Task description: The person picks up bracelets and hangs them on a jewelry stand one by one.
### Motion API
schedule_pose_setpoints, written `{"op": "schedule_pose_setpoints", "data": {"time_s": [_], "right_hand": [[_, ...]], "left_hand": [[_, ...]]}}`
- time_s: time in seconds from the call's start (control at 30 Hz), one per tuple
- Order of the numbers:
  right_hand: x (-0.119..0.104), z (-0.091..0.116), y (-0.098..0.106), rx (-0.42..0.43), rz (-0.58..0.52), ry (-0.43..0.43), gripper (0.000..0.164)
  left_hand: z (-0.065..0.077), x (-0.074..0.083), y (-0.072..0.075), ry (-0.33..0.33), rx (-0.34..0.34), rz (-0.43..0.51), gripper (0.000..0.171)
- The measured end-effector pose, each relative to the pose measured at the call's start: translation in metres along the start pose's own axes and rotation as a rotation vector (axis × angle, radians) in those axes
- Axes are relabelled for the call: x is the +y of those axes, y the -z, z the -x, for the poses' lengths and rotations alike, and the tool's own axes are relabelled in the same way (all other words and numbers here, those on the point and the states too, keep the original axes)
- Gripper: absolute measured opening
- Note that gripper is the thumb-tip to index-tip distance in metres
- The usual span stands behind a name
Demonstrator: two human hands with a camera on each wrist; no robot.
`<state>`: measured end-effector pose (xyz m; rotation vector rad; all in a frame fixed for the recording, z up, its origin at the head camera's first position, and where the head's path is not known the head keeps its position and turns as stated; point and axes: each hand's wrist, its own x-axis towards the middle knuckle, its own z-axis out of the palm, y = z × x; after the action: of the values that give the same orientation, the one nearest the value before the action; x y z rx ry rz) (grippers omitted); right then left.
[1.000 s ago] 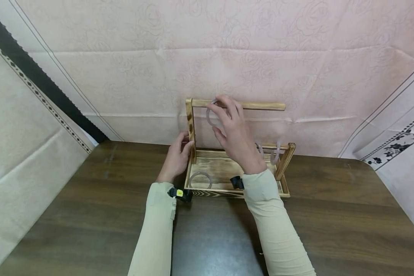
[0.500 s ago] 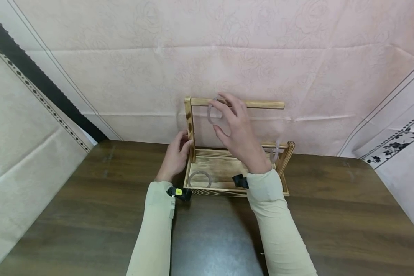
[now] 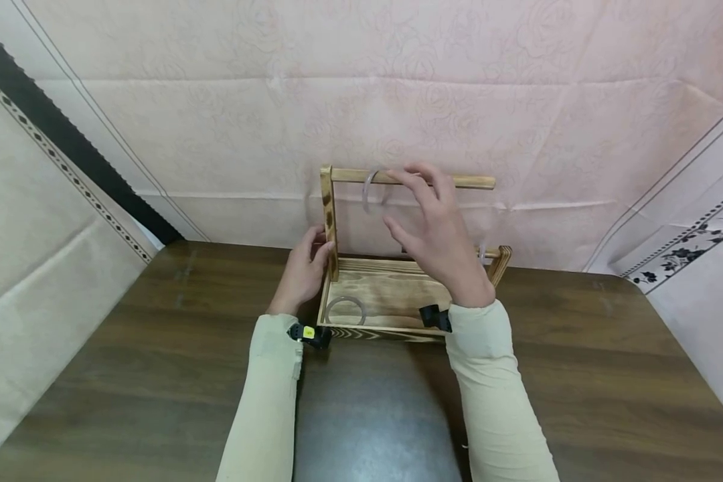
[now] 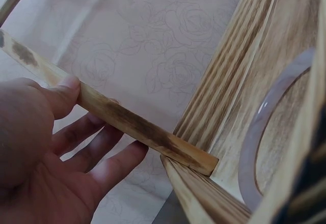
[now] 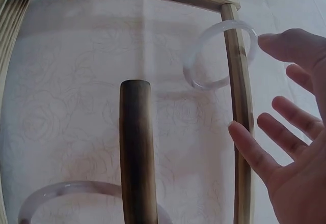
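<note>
A wooden stand with a tray base (image 3: pixel 391 294) has an upright post (image 3: pixel 328 221) at its left. My left hand (image 3: pixel 301 274) pinches that post between thumb and fingers, as the left wrist view shows. From the upper bar (image 3: pixel 472 181) hangs a translucent pale bangle (image 3: pixel 366 194). Just right of it is my right hand (image 3: pixel 442 234), fingers spread and holding nothing; in the right wrist view its thumb tip comes near the hanging bangle (image 5: pixel 224 26). Another bangle (image 4: pixel 248 158) lies inside the tray at the left.
On the lower bar (image 5: pixel 136 152) hangs a further bangle (image 3: pixel 482 253), partly hidden behind the right hand in the head view. The stand is on a dark brown wooden table (image 3: pixel 578 361), in front of a pink patterned cloth backdrop (image 3: pixel 397 114).
My right hand has let go of the bangle on the upper bar and drawn away to the right, its fingers spreading. The left hand keeps its hold on the post.
</note>
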<state>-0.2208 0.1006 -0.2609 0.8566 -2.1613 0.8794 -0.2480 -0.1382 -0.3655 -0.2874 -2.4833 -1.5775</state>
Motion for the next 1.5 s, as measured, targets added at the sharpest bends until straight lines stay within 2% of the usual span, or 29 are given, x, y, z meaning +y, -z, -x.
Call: {"op": "schedule_pose_setpoints", "data": {"time_s": [0.2,0.43,0.7,1.03,1.27,1.37,1.5], "right_hand": [[-0.003,0.006,0.002,-0.05,0.023,-0.017,0.052],[-0.005,0.015,0.005,-0.115,0.057,-0.025,0.053],[-0.008,0.023,0.001,-0.194,0.108,0.06,0.051],[-0.013,0.03,-0.013,-0.386,0.178,0.138,0.054],[-0.015,0.033,-0.022,-0.49,0.161,0.169,0.049],[-0.016,0.033,-0.028,-0.547,0.164,0.172,0.05],[-0.015,0.035,-0.036,-0.626,0.196,0.13,0.051]], "left_hand": [[0.001,0.0,0.0,0.009,-0.002,0.008,0.034],[0.001,0.001,0.0,0.004,0.001,0.011,0.034],[0.001,0.002,0.0,-0.002,0.001,0.002,0.034],[0.0,0.0,0.0,-0.003,0.003,-0.005,0.034],[0.0,0.002,0.001,-0.007,-0.003,-0.008,0.034],[0.001,0.002,0.001,0.002,-0.005,-0.011,0.034],[0.0,0.001,0.001,0.004,-0.011,-0.01,0.034]]}}
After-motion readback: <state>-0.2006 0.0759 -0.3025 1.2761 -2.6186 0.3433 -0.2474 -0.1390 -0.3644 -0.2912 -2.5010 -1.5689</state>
